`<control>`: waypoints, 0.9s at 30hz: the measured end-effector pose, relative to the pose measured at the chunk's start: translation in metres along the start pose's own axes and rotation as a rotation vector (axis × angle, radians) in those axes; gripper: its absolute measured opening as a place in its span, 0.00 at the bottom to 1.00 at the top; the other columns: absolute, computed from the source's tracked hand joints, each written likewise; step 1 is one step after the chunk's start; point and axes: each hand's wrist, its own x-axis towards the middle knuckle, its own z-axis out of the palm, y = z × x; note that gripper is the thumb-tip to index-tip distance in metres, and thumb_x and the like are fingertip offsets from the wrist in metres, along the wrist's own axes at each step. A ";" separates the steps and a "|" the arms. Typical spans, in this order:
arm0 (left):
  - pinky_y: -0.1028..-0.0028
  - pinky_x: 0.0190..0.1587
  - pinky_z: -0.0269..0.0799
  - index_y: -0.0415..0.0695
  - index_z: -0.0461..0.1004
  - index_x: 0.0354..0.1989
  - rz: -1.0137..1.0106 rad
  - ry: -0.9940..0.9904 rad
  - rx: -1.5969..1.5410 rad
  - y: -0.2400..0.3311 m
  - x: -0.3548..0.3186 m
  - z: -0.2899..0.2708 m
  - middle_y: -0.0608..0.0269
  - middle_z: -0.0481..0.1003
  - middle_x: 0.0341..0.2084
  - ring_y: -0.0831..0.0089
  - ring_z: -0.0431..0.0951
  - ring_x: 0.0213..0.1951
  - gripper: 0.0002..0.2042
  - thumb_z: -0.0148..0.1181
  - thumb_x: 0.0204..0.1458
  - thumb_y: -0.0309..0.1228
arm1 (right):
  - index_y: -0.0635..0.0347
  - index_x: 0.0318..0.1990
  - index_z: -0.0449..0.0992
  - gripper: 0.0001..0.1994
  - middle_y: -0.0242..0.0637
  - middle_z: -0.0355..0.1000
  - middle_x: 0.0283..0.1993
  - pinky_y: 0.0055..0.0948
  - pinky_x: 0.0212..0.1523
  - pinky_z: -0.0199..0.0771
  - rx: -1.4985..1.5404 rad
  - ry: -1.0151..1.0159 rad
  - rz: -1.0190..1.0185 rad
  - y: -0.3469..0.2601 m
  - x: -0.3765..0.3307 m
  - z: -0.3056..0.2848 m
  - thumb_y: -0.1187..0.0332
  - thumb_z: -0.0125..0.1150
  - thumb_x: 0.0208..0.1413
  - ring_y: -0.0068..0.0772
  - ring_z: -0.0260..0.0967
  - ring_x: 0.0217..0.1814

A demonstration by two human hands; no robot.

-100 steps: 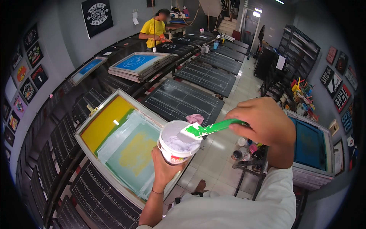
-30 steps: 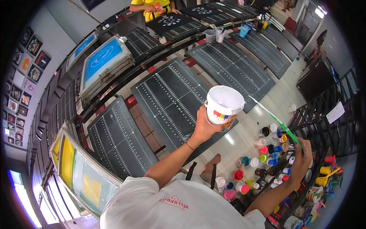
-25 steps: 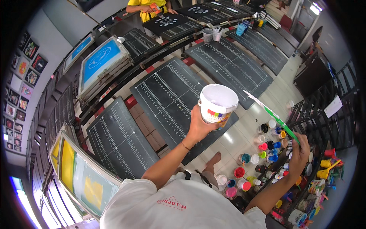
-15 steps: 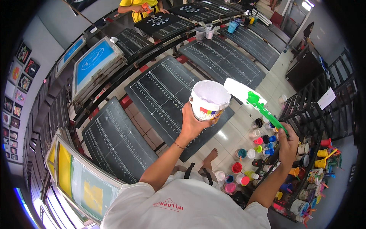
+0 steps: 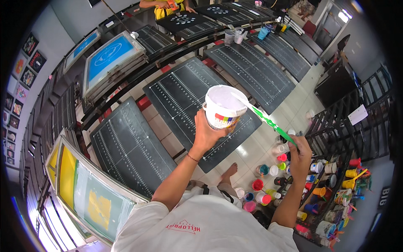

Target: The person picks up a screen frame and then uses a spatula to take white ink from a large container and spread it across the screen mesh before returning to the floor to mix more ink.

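1. Our left hand (image 5: 208,135) has its fingers wrapped around the lower wall of the white ink tub (image 5: 222,107) and holds it up, open and nearly level, over the dark gridded platen (image 5: 184,90) at mid scene. The tub is full of white ink close to the rim; we judge that any tilt would spill ink onto that platen.
2. Our right hand (image 5: 300,152) has its fingers closed on the near end of the green spatula (image 5: 270,124). The blade tip rests at the tub's right rim, coated white.
3. The spatula shaft spans open air between tub and hand. Ink could drip from it onto the tiled floor (image 5: 268,145) or onto the small paint pots (image 5: 273,185) grouped below right.
4. A bare foot (image 5: 228,172) stands just near the pots. A careless step could knock one over.
5. The black metal rack (image 5: 357,126) stands close to the right hand; a wide swing could strike it.
6. A person in a yellow shirt (image 5: 166,6) works at the far platen, well apart.
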 end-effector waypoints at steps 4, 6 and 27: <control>0.65 0.53 0.69 0.31 0.60 0.52 0.039 0.070 -0.007 -0.020 0.002 -0.003 0.50 0.71 0.44 0.63 0.73 0.47 0.41 0.75 0.29 0.36 | 0.71 0.41 0.76 0.08 0.38 0.68 0.32 0.25 0.37 0.63 0.007 -0.006 -0.014 0.000 -0.003 -0.001 0.73 0.57 0.59 0.30 0.65 0.35; 0.66 0.52 0.70 0.31 0.60 0.51 0.033 0.092 0.003 -0.023 0.001 -0.005 0.50 0.72 0.43 0.64 0.74 0.46 0.40 0.75 0.29 0.36 | 0.71 0.41 0.76 0.08 0.38 0.68 0.32 0.25 0.37 0.63 0.023 -0.008 -0.009 0.003 -0.003 -0.002 0.73 0.57 0.59 0.29 0.65 0.35; 0.65 0.56 0.68 0.35 0.60 0.57 -0.075 0.227 -0.218 -0.092 -0.002 0.030 0.50 0.72 0.49 0.59 0.73 0.52 0.45 0.79 0.28 0.32 | 0.71 0.51 0.72 0.16 0.27 0.64 0.31 0.17 0.26 0.56 0.513 0.103 0.435 0.070 -0.023 0.019 0.65 0.57 0.64 0.14 0.56 0.26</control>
